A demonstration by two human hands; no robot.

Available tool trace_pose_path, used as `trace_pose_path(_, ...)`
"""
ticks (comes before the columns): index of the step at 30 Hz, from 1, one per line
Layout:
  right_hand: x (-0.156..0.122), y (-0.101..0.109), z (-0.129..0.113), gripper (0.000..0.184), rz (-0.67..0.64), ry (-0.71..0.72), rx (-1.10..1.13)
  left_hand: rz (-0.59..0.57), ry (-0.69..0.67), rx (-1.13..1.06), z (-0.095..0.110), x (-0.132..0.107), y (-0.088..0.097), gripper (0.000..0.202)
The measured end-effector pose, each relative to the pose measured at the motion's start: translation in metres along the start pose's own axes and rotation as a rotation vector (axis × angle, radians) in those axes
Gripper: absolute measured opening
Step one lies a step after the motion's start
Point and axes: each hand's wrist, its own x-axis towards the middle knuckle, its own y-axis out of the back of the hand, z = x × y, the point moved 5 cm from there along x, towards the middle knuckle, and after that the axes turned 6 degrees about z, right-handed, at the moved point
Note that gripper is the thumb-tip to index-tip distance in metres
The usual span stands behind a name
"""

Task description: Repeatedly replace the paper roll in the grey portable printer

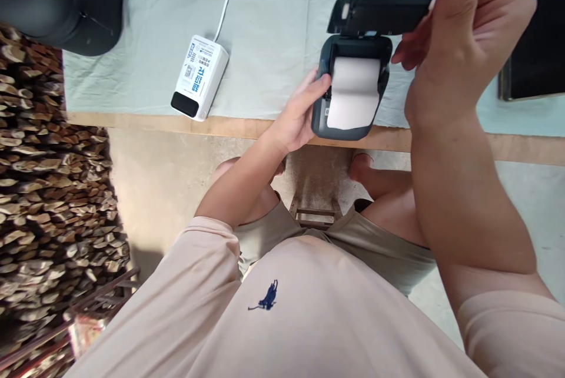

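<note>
A small dark label printer (321, 125) stands at the table's near edge with its lid (379, 10) swung up and open. A white paper roll (355, 92) lies in its bay, a strip of paper drawn toward me. My left hand (302, 113) grips the printer's left side, fingers curled against the casing. My right hand (463, 30) is raised at the right end of the open lid, fingers closed on its edge.
A white power bank (199, 76) with a white cable (225, 4) lies on the pale green cloth (273, 30) to the left. A black case (66, 1) sits far left, a dark flat device (538, 42) far right. Stacked firewood (48, 189) fills the left floor.
</note>
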Motion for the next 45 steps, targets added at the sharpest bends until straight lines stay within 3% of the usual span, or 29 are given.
trace_pose_path(4,-0.005,0.003,-0.002,0.07,-0.019,-0.044,0.059,0.016,0.004,0.016,-0.002,0.002,0.002,0.023)
trace_pose_path(7,-0.006,0.006,-0.011,0.057,-0.086,0.044,-0.051,0.039,0.015,0.026,-0.003,0.003,0.003,0.02)
trace_pose_path(9,-0.007,0.002,-0.018,0.038,-0.253,0.107,-0.27,0.039,0.026,0.013,-0.003,0.002,0.003,0.009)
trace_pose_path(11,-0.009,-0.002,-0.021,0.01,-0.46,0.124,-0.537,0.026,0.03,0.018,-0.003,0.001,0.001,0.009)
trace_pose_path(16,-0.011,0.003,-0.015,0.036,-0.709,0.1,-0.939,0.015,0.044,0.027,-0.003,-0.001,-0.002,0.008)
trace_pose_path(21,-0.012,0.002,-0.005,0.046,-0.85,0.118,-0.843,0.019,0.041,0.032,-0.005,0.0,-0.002,0.005)
trace_pose_path(25,-0.01,0.002,-0.016,0.048,-0.726,0.014,-0.629,0.015,0.02,0.023,-0.005,0.0,0.0,0.005)
trace_pose_path(29,-0.001,0.015,-0.026,0.028,-0.463,-0.039,-0.245,0.044,0.047,0.006,-0.003,0.003,0.003,0.009)
trace_pose_path(31,0.009,0.03,-0.015,0.018,-0.315,-0.101,-0.028,0.076,0.062,0.024,-0.003,0.005,0.006,0.019)
trace_pose_path(33,0.016,0.041,0.006,0.03,-0.278,-0.224,0.118,0.097,0.078,0.044,-0.003,0.006,0.007,0.028)
trace_pose_path(35,0.015,0.046,0.03,0.043,-0.309,-0.357,0.121,0.103,0.083,0.039,-0.002,0.007,0.006,0.033)
trace_pose_path(37,0.009,0.048,0.048,0.05,-0.254,-0.408,0.098,0.111,0.082,0.027,-0.002,0.008,0.005,0.036)
trace_pose_path(41,-0.011,0.047,0.069,0.057,-0.085,-0.372,0.052,0.134,0.108,0.032,-0.005,0.009,0.006,0.039)
trace_pose_path(45,-0.024,0.045,0.078,0.061,-0.145,-0.388,-0.069,0.123,0.099,0.04,-0.005,0.011,0.009,0.031)
